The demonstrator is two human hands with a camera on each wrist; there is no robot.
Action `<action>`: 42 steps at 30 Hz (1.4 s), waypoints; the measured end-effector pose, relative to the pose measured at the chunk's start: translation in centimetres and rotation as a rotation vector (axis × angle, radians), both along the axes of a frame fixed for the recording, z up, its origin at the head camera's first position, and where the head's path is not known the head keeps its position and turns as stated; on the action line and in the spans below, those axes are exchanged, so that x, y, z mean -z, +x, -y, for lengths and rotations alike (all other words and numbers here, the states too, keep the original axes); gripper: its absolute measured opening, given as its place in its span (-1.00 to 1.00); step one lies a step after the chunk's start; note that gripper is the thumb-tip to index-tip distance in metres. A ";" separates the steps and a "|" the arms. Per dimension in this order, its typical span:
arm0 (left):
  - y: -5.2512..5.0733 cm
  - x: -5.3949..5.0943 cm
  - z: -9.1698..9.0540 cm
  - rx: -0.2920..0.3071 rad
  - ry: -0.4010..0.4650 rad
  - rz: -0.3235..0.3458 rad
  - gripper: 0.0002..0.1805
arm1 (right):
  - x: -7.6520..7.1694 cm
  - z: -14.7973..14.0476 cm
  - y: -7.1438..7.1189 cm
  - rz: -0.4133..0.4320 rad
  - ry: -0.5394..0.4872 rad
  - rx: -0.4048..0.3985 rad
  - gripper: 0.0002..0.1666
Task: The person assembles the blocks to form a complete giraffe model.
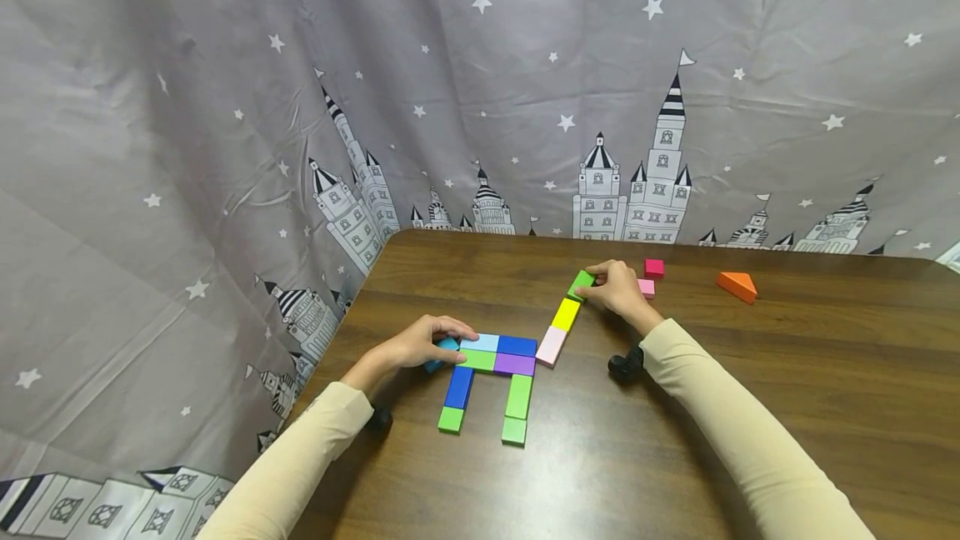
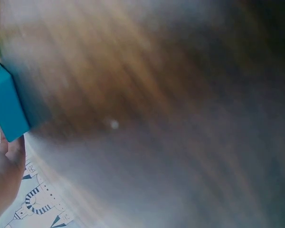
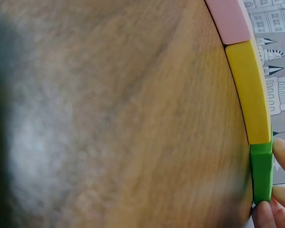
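Observation:
My right hand [image 1: 618,289] pinches a green block [image 1: 581,284] between thumb and fingers. That green block stands at the far end of a slanted row, touching a yellow block [image 3: 249,92], with a pink block [image 1: 551,347] beyond it. My left hand [image 1: 417,342] lies with fingers stretched over the left end of a body of blocks. Its fingertips reach a light blue block [image 1: 483,343] and its thumb a green block [image 1: 480,360]. A teal block [image 2: 8,102], partly hidden in the head view, sits under that hand. Blue [image 1: 517,346] and purple [image 1: 514,365] blocks complete the body.
Two leg-like columns, one with a blue block [image 1: 459,387] and one with a green block [image 1: 518,397], extend toward me. Near the right hand lie a red block [image 1: 654,268] and a pink block [image 1: 647,288]. An orange triangular block [image 1: 738,286] is farther right on the wooden table [image 1: 637,473].

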State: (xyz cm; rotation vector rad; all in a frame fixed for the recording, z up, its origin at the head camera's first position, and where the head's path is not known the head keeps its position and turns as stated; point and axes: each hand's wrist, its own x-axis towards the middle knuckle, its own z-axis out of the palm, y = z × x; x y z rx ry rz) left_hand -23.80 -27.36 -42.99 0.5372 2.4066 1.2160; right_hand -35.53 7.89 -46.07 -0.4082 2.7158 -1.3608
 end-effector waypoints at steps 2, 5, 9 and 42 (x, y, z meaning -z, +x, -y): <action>0.0 0.1 0.0 0.002 0.003 -0.002 -0.63 | 0.0 0.0 0.1 0.001 -0.002 0.003 -0.40; -0.1 0.0 -0.1 0.001 0.010 -0.002 -0.62 | -0.1 0.0 0.1 -0.002 -0.007 0.007 -0.41; -0.2 0.0 -0.1 -0.002 0.014 0.001 -0.62 | -0.2 0.0 0.1 -0.008 -0.011 0.008 -0.40; 0.0 0.1 -0.1 -0.006 -0.007 0.009 -0.62 | 0.0 0.1 0.2 0.000 -0.021 -0.037 -0.42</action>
